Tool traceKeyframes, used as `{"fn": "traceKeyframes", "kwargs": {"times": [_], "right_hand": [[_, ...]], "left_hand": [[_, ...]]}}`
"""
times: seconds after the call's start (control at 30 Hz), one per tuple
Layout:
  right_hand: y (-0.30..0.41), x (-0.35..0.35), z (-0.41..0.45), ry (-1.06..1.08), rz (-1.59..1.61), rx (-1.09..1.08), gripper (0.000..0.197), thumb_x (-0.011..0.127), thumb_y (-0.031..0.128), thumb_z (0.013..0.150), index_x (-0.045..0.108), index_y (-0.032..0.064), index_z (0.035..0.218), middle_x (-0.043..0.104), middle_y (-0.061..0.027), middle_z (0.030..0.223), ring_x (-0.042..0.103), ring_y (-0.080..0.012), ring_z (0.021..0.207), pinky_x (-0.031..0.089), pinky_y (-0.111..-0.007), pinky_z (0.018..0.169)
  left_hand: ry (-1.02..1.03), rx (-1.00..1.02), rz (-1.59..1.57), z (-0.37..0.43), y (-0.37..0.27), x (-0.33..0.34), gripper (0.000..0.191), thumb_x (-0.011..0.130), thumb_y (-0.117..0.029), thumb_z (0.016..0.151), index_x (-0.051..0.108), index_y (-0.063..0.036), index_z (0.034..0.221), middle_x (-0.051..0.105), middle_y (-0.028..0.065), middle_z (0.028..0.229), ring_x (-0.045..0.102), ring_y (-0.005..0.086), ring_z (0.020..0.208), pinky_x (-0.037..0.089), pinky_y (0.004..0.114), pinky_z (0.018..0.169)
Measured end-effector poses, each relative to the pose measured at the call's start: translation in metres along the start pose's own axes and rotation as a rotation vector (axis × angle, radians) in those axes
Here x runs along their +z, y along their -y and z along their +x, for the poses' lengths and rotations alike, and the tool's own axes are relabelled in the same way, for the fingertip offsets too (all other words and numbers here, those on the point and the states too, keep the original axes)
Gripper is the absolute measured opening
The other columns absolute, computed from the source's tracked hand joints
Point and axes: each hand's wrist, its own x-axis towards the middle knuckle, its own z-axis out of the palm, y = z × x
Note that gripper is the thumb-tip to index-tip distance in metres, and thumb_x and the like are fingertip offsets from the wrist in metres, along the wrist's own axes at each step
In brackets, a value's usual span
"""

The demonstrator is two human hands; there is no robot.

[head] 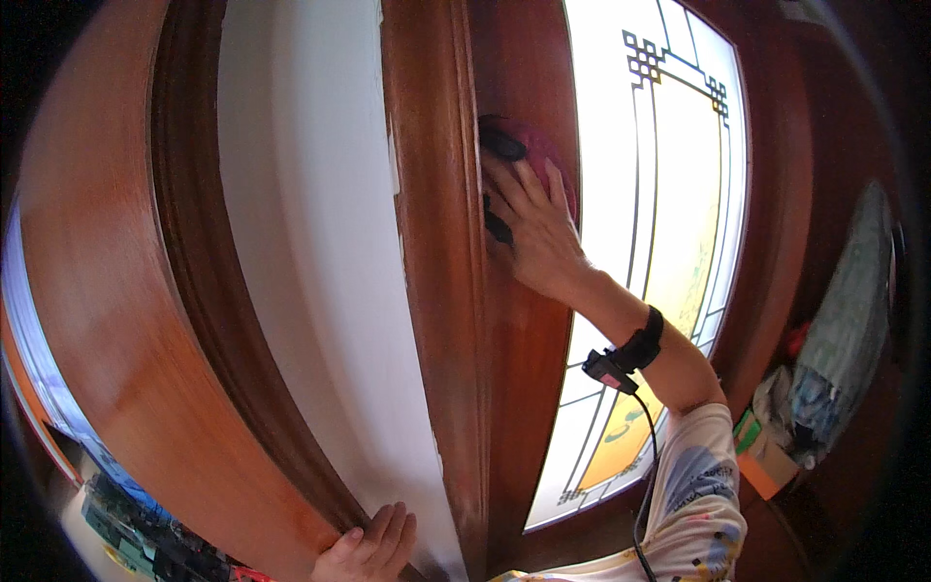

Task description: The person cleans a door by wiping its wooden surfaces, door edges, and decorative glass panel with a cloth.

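Note:
My right hand [534,222] is raised to a dark red-brown wooden door [524,349], its fingers spread over a dark red cloth-like item [545,156] with black parts. Under and beside the fingers, that item is partly hidden. A black strap with a small device [611,369] and a cable sits around the right forearm. Low in the view, my left hand [371,545] rests on the edge of a brown wooden frame [254,407], next to a white wall strip [349,254]. Nothing can be seen held in it.
Right of the raised hand is a bright patterned glass panel [676,182] in the door. A covered bundle [844,335] and a cardboard box [767,465] stand at the far right. Assorted items [138,524] lie at the lower left. A wooden door trim [436,218] runs down the middle.

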Motion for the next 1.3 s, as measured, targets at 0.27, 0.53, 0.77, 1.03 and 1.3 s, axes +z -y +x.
{"fn": "traceKeyframes", "kwargs": {"times": [0.27,0.53,0.77,1.03,1.3], "right_hand": [[-0.111,-0.019,0.170,-0.338,-0.222,0.004,0.051,0.047,0.036,0.091,0.042,0.0091,0.134,0.034,-0.0119,0.144,0.029,-0.0316,0.133,0.021,-0.053,0.106],[-0.104,-0.027,0.188,-0.455,-0.117,0.086,0.058,0.046,0.042,0.091,0.038,0.0065,0.137,0.035,-0.0141,0.143,0.033,-0.0312,0.130,0.023,-0.052,0.105],[-0.043,0.010,0.053,-0.292,-0.022,-0.038,0.042,0.054,0.019,0.087,0.051,0.0112,0.128,0.041,-0.0093,0.139,0.034,-0.0303,0.130,0.019,-0.054,0.107],[0.057,0.018,-0.095,-0.151,0.972,0.370,0.027,0.048,0.013,0.092,0.055,0.0046,0.117,0.061,-0.0113,0.105,0.057,-0.0235,0.097,0.034,-0.045,0.099],[0.181,0.051,-0.178,-0.025,1.310,0.769,0.030,0.042,0.011,0.094,0.050,-0.0012,0.120,0.055,-0.0163,0.103,0.051,-0.0256,0.090,0.041,-0.032,0.085]], "left_hand": [[-0.038,-0.070,0.006,-0.006,-0.008,0.001,0.022,0.053,-0.024,0.088,0.065,-0.0149,0.104,0.064,0.0019,0.109,0.056,0.0137,0.110,0.021,0.041,0.108],[0.085,-0.134,0.056,-0.002,-0.010,-0.002,0.018,0.058,-0.031,0.082,0.065,-0.0186,0.094,0.064,-0.0016,0.100,0.052,0.0120,0.105,0.011,0.043,0.112],[0.087,-0.136,0.064,0.004,-0.008,-0.006,0.016,0.060,-0.026,0.081,0.067,-0.0159,0.090,0.064,-0.0004,0.098,0.054,0.0125,0.104,0.018,0.041,0.110],[0.018,-0.164,0.023,-0.005,-0.015,0.006,0.015,0.059,-0.021,0.081,0.067,-0.0148,0.093,0.064,-0.0008,0.101,0.053,0.0130,0.105,0.018,0.043,0.111],[-0.032,-0.151,-0.042,-0.010,-0.010,0.007,0.014,0.060,-0.023,0.080,0.065,-0.0176,0.092,0.063,-0.0025,0.101,0.054,0.0123,0.104,0.017,0.041,0.112]]}}
